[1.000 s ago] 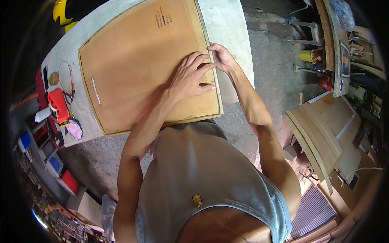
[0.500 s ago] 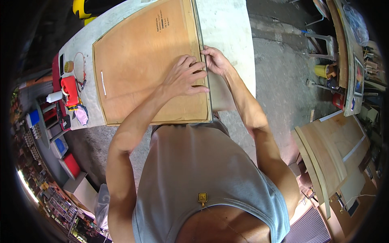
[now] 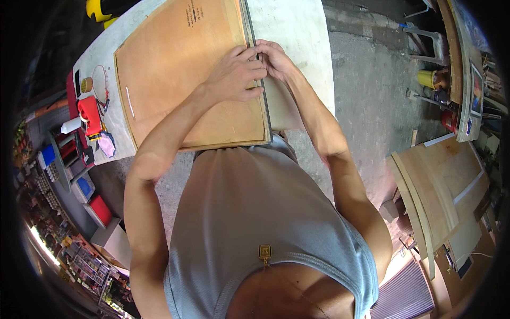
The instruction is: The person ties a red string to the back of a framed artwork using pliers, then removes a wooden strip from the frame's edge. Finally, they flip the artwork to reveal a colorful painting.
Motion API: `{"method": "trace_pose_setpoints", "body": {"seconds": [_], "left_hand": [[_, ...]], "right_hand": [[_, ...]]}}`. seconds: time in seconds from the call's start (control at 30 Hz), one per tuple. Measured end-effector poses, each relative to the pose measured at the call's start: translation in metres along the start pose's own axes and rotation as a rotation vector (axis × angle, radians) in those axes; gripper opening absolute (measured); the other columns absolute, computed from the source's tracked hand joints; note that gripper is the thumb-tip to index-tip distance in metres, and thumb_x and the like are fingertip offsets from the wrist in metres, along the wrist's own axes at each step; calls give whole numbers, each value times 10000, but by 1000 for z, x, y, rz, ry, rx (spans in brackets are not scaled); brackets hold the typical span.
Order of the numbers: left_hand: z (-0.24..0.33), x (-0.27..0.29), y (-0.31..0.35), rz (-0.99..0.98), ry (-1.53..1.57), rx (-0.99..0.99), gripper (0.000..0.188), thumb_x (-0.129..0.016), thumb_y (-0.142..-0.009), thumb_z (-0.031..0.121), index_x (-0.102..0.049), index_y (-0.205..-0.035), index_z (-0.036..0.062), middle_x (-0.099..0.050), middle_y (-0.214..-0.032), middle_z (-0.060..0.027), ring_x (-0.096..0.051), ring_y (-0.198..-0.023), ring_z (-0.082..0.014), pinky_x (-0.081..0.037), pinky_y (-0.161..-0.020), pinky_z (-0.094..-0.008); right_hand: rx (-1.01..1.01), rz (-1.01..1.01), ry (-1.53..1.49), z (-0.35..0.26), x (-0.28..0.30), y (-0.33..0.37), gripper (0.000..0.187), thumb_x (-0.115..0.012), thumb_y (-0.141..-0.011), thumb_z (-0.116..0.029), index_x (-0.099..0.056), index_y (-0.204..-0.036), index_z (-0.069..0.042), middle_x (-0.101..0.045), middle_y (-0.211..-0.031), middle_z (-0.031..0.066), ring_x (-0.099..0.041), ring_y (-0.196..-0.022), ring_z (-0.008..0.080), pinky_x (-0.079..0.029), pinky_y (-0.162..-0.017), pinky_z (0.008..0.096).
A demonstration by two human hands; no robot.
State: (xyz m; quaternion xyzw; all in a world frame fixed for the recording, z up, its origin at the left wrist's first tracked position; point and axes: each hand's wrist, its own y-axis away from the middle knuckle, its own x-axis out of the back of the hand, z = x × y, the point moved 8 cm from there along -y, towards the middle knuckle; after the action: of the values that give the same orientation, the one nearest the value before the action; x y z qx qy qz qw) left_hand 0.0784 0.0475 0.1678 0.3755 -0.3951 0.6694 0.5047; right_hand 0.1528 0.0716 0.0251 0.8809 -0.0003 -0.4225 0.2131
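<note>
A large plywood panel (image 3: 175, 69), light brown with small dark print, lies on the pale tabletop (image 3: 295, 48) against my body. A narrow dark strip (image 3: 268, 125) runs along its right edge. My left hand (image 3: 237, 75) rests on the panel with its fingers bent and apart, their tips reaching the strip. From the outer side, my right hand (image 3: 274, 59) pinches the strip, thumb and fingers closed at its edge. Both hands' fingertips nearly meet there, and whatever small thing may lie between them is hidden.
At the table's left side sit a red tool (image 3: 90, 114), a roll of tape (image 3: 86, 85) and a pink cloth (image 3: 107, 144). A plastic stool (image 3: 433, 45) and a yellow bucket (image 3: 426, 78) stand to the right. Wooden boards (image 3: 441, 186) lean at the lower right.
Both hands have moved up along the panel's right edge, away from my body, and closer together. The left fingers are less spread. The view has shifted slightly.
</note>
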Motion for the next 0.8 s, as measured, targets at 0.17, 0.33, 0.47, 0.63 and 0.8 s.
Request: {"method": "trace_pose_setpoints", "body": {"seconds": [0.17, 0.33, 0.47, 0.63, 0.8], "left_hand": [[-2, -4, 3, -45, 8, -2, 302, -735, -743, 377, -661, -814, 93, -591, -888, -35, -505, -1048, -261, -347, -1009, -424], [1, -6, 5, -53, 29, -19, 337, -740, -742, 413, -697, -832, 91, -604, -902, -32, -511, -1036, -250, -343, -1013, -413], [-2, -14, 7, -134, 16, 4, 367, -746, -738, 431, -694, -837, 81, -606, -904, -37, -513, -1032, -251, -358, -1004, -402], [-3, -21, 9, -106, 20, -16, 408, -742, -739, 461, -688, -844, 70, -604, -934, -49, -516, -1072, -264, -369, -1026, -412], [-3, -19, 17, 9, 3, -38, 429, -721, -763, 473, -680, -871, 59, -598, -984, -63, -509, -1119, -286, -344, -1105, -451]], "right_hand": [[12, 59, 68, -4, -12, 25, 124, -537, -928, -68, -555, -1026, 6, -629, -895, 78, -675, -746, 172, -590, -632, 283], [-85, 27, -52, 42, 5, 72, 316, -524, -896, -40, -552, -1203, 27, -658, -993, 72, -653, -830, 136, -566, -752, 286], [-211, 26, 248, 71, -4, 132, 534, -561, -821, 15, -522, -1350, -50, -660, -1027, 31, -629, -829, 93, -514, -715, 214], [-205, -18, 288, 76, -4, 150, 725, -609, -705, 137, -480, -1393, -52, -652, -1025, 29, -618, -841, 82, -504, -725, 213], [-107, -42, 252, 69, -9, 142, 704, -599, -686, 159, -466, -1360, 7, -653, -1024, 43, -637, -865, 106, -530, -752, 250]]}}
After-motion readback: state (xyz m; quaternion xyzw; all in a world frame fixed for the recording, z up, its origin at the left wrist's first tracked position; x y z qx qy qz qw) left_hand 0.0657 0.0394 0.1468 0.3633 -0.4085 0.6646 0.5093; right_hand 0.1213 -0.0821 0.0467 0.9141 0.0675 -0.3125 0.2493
